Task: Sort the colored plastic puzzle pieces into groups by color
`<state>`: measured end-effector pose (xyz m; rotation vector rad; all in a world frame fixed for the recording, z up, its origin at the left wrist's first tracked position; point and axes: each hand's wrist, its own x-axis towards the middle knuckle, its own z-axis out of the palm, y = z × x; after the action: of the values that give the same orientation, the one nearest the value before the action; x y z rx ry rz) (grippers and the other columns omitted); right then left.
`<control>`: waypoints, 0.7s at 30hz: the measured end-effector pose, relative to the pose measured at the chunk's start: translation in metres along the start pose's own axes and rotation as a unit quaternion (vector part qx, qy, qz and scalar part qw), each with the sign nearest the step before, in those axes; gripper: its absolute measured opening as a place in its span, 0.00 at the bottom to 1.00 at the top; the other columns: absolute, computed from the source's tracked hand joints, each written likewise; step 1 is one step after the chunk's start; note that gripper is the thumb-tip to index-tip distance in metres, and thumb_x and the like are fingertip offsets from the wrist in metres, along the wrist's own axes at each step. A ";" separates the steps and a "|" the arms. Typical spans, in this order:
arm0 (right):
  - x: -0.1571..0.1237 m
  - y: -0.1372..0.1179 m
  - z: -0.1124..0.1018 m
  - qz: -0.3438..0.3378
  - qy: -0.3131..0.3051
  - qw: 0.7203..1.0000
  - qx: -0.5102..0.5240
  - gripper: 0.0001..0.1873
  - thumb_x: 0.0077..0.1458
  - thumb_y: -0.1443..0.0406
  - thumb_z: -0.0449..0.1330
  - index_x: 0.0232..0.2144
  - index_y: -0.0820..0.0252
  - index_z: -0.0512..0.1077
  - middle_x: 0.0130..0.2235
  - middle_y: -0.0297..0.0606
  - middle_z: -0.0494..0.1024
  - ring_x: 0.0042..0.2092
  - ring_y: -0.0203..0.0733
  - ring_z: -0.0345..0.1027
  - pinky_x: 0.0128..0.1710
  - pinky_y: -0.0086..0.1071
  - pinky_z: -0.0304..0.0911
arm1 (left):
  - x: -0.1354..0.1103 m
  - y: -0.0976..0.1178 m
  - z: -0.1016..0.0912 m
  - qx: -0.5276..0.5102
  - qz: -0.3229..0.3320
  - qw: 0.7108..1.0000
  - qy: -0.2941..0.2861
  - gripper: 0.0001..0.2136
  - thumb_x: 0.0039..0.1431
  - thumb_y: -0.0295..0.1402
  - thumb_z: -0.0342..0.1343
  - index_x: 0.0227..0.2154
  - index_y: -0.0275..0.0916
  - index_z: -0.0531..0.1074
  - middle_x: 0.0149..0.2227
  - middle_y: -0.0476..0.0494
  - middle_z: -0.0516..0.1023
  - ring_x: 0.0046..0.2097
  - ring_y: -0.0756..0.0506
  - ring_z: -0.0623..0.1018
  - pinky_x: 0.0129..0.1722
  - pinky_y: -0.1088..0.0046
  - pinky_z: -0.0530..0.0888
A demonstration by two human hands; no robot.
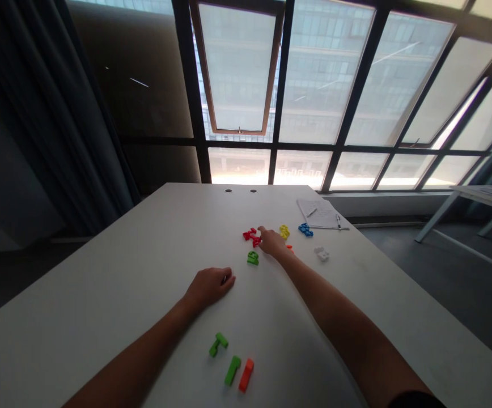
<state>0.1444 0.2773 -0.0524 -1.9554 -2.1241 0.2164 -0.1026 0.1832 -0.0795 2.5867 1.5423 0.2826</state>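
Note:
My right hand [272, 242] reaches across the white table [135, 255] to a small heap of red blocks [252, 235]. Its fingers are apart at the heap's right edge; whether they touch a block is unclear. Just nearer to me lies a cluster of green blocks [253, 258]. My left hand [211, 286] rests on the table with its fingers curled in, and their inside is hidden. Close to me lie a T-shaped green piece [217, 344], a green bar-like block [232, 371] and an orange bar-like block [246, 375].
Beyond my right hand are yellow blocks [284, 232] and blue blocks [305, 229]. White blocks [321, 254] lie to its right, and an orange block [289, 248] is partly covered by my wrist. Paper sheets [320, 211] with pens lie at the far right edge.

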 end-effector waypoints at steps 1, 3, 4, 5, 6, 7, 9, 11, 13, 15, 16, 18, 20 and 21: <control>0.001 0.000 0.002 0.002 -0.004 1.000 -0.004 0.26 0.60 0.67 0.60 0.61 0.55 0.64 0.48 0.49 0.81 0.48 0.52 0.76 0.43 0.37 0.65 | 0.000 0.000 0.000 0.000 0.001 1.000 0.000 0.16 0.68 0.45 0.46 0.30 0.43 0.71 0.29 0.48 0.77 0.31 0.47 0.74 0.29 0.72 0.55; 0.001 -0.001 0.006 0.004 -0.005 1.000 -0.007 0.29 0.61 0.66 0.60 0.63 0.54 0.61 0.48 0.49 0.80 0.49 0.52 0.75 0.43 0.37 0.65 | 0.000 0.001 0.000 0.001 0.002 1.000 -0.001 0.16 0.68 0.45 0.46 0.30 0.43 0.71 0.28 0.47 0.77 0.31 0.47 0.74 0.29 0.72 0.55; -0.001 -0.001 0.008 0.004 -0.001 1.000 -0.007 0.30 0.61 0.65 0.60 0.64 0.54 0.59 0.49 0.49 0.80 0.49 0.51 0.75 0.44 0.36 0.64 | 0.000 0.001 0.000 0.002 0.003 1.000 -0.001 0.16 0.68 0.45 0.46 0.30 0.43 0.71 0.28 0.47 0.77 0.31 0.47 0.74 0.29 0.72 0.55; -0.003 -0.002 0.009 0.003 0.005 1.000 -0.005 0.32 0.62 0.65 0.60 0.65 0.55 0.57 0.50 0.49 0.79 0.50 0.51 0.74 0.45 0.36 0.64 | 0.000 0.001 0.000 0.002 0.003 1.000 -0.001 0.16 0.68 0.45 0.46 0.30 0.43 0.71 0.28 0.48 0.77 0.31 0.47 0.74 0.29 0.72 0.55; -0.006 -0.003 0.010 0.003 0.013 1.000 -0.003 0.33 0.62 0.65 0.60 0.67 0.55 0.55 0.51 0.49 0.79 0.51 0.50 0.74 0.46 0.35 0.64 | 0.000 0.001 -0.001 0.002 0.003 1.000 0.000 0.16 0.68 0.45 0.46 0.30 0.43 0.71 0.28 0.48 0.77 0.30 0.47 0.74 0.29 0.72 0.55; -0.010 -0.004 0.011 0.002 0.023 1.000 0.000 0.34 0.63 0.65 0.59 0.67 0.55 0.53 0.52 0.49 0.78 0.52 0.49 0.73 0.46 0.35 0.63 | 0.000 0.001 -0.001 0.000 0.003 1.000 0.002 0.16 0.68 0.45 0.46 0.30 0.43 0.71 0.28 0.48 0.77 0.30 0.47 0.74 0.29 0.72 0.55; -0.017 -0.007 0.011 0.002 0.042 0.999 0.004 0.29 0.66 0.66 0.55 0.67 0.56 0.53 0.53 0.49 0.76 0.52 0.47 0.72 0.47 0.34 0.63 | -0.001 0.001 0.000 -0.002 0.005 1.000 0.005 0.16 0.68 0.45 0.46 0.30 0.43 0.71 0.28 0.48 0.77 0.30 0.47 0.74 0.29 0.72 0.55; -0.025 -0.012 0.009 0.002 0.055 0.998 0.005 0.23 0.68 0.68 0.50 0.64 0.58 0.58 0.52 0.49 0.77 0.51 0.46 0.73 0.45 0.33 0.63 | -0.001 0.000 0.001 -0.004 0.006 1.000 0.010 0.16 0.68 0.45 0.46 0.30 0.43 0.71 0.28 0.48 0.77 0.30 0.47 0.73 0.29 0.72 0.56; -0.037 -0.018 0.007 -0.007 0.067 0.998 0.009 0.18 0.68 0.68 0.49 0.59 0.58 0.63 0.50 0.47 0.77 0.49 0.45 0.73 0.43 0.32 0.62 | -0.001 -0.001 0.002 -0.006 0.006 1.000 0.014 0.16 0.68 0.45 0.47 0.29 0.43 0.71 0.28 0.48 0.77 0.30 0.47 0.73 0.29 0.71 0.56; -0.055 -0.027 0.004 -0.041 0.082 0.995 0.025 0.14 0.67 0.67 0.51 0.53 0.57 0.68 0.49 0.45 0.77 0.46 0.44 0.73 0.41 0.31 0.62 | -0.001 -0.001 0.002 -0.008 0.006 1.000 0.015 0.16 0.67 0.45 0.48 0.28 0.42 0.71 0.27 0.48 0.77 0.29 0.47 0.73 0.29 0.71 0.56; -0.067 -0.031 0.002 -0.070 0.087 0.993 0.039 0.12 0.66 0.66 0.52 0.51 0.57 0.69 0.48 0.44 0.78 0.45 0.43 0.73 0.40 0.31 0.62 | -0.001 -0.001 0.002 -0.009 0.006 1.000 0.016 0.16 0.67 0.45 0.48 0.28 0.42 0.71 0.27 0.48 0.77 0.29 0.47 0.73 0.29 0.71 0.56; -0.098 -0.040 -0.002 -0.135 0.074 0.986 0.064 0.09 0.66 0.64 0.54 0.47 0.56 0.70 0.46 0.41 0.78 0.41 0.42 0.73 0.39 0.31 0.61 | -0.001 0.000 0.001 -0.012 0.005 1.000 0.019 0.16 0.67 0.45 0.48 0.28 0.42 0.71 0.27 0.48 0.77 0.29 0.47 0.73 0.30 0.71 0.56; -0.135 -0.046 -0.006 -0.205 0.024 0.975 0.079 0.10 0.66 0.59 0.55 0.46 0.55 0.71 0.44 0.39 0.78 0.39 0.41 0.72 0.40 0.32 0.62 | -0.002 0.001 -0.001 -0.018 0.003 1.000 0.021 0.15 0.67 0.44 0.48 0.29 0.43 0.71 0.28 0.48 0.77 0.30 0.47 0.73 0.30 0.71 0.56; -0.154 -0.048 -0.007 -0.228 -0.009 0.970 0.088 0.13 0.66 0.56 0.56 0.48 0.54 0.71 0.44 0.39 0.77 0.39 0.41 0.72 0.41 0.33 0.62 | -0.002 0.001 -0.002 -0.021 0.002 1.000 0.021 0.15 0.67 0.44 0.48 0.29 0.43 0.72 0.28 0.48 0.78 0.30 0.47 0.73 0.30 0.71 0.56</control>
<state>0.1117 0.1197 -0.0446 -1.3297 -2.4000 0.3193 -0.1028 0.1810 -0.0778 2.5678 1.5274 0.3680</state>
